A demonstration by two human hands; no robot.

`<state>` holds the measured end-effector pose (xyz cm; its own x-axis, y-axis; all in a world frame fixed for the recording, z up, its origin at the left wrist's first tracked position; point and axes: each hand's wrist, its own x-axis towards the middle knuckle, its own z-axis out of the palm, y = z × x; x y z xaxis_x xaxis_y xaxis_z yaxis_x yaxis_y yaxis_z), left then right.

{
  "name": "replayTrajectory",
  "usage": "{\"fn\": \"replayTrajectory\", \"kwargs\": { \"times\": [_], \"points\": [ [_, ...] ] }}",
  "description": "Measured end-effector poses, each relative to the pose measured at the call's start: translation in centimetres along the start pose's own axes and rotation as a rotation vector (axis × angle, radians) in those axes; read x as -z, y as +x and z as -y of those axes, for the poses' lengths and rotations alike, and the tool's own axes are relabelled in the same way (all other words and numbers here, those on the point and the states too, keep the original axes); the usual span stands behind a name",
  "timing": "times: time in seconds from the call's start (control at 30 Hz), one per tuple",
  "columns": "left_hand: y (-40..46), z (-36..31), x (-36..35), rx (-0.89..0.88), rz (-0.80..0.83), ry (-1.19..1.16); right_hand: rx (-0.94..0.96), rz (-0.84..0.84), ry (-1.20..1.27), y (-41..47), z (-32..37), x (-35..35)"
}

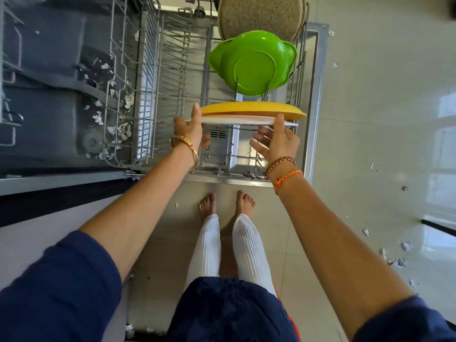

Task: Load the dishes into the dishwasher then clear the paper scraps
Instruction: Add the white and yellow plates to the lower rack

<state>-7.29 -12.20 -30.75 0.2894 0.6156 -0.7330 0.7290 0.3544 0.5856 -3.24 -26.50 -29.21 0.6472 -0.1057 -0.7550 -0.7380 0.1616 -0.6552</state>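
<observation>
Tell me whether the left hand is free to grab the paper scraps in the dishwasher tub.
Probably not: the left hand is holding the white plate with the right hand, and the rack partly covers the scraps.

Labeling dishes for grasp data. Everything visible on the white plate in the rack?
The white plate is seen edge-on, standing on its rim in the lower rack of the open dishwasher, right in front of the yellow plate. It looks thin, smooth and matte, with a pinkish tint along its edge; the material is unclear. The left hand holds its left edge, thumb up, and the right hand holds near its right edge. Its faces are hidden.
</observation>
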Motion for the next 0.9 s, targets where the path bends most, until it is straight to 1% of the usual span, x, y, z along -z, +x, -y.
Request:
{"fn": "replayTrajectory", "kwargs": {
  "times": [0.1,0.2,0.27,0.3,0.37,0.53,0.63,0.8,0.9],
  "points": [
    [-0.3,1.1,-0.5,0.025,-0.042,-0.106,-0.001,-0.006,-0.076,-0.3,-0.7,0.8],
    [-0.7,1.6,-0.8,0.076,-0.074,-0.3,-0.015,0.023,-0.011,-0.4,-1.4,1.4],
    [-1.0,1.4,-0.7,0.103,-0.042,-0.487,-0.018,0.045,0.03,-0.3,-1.4,1.2],
    [-1.1,1.3,-0.6,0.107,-0.033,-0.517,-0.018,0.055,0.038,-0.2,-1.4,1.1],
    [-1.0,1.2,-0.5,0.105,-0.032,-0.442,-0.023,0.06,0.031,-0.1,-1.3,0.8],
    [-1.2,1.1,-0.2,0.183,-0.046,-0.326,-0.095,-0.05,0.077,-0.7,-1.0,0.5],
    [-1.3,1.4,-0.5,0.23,-0.05,-0.323,-0.13,-0.051,0.093,-1.0,-1.6,0.8],
    [-1.9,2.4,-0.6,0.274,-0.08,-0.327,-0.125,-0.04,0.108,-1.5,-2.7,1.4],
    [-2.1,3.0,-0.5,0.264,-0.115,-0.35,-0.126,-0.052,0.112,-1.6,-3.2,1.6]
  ]
}}
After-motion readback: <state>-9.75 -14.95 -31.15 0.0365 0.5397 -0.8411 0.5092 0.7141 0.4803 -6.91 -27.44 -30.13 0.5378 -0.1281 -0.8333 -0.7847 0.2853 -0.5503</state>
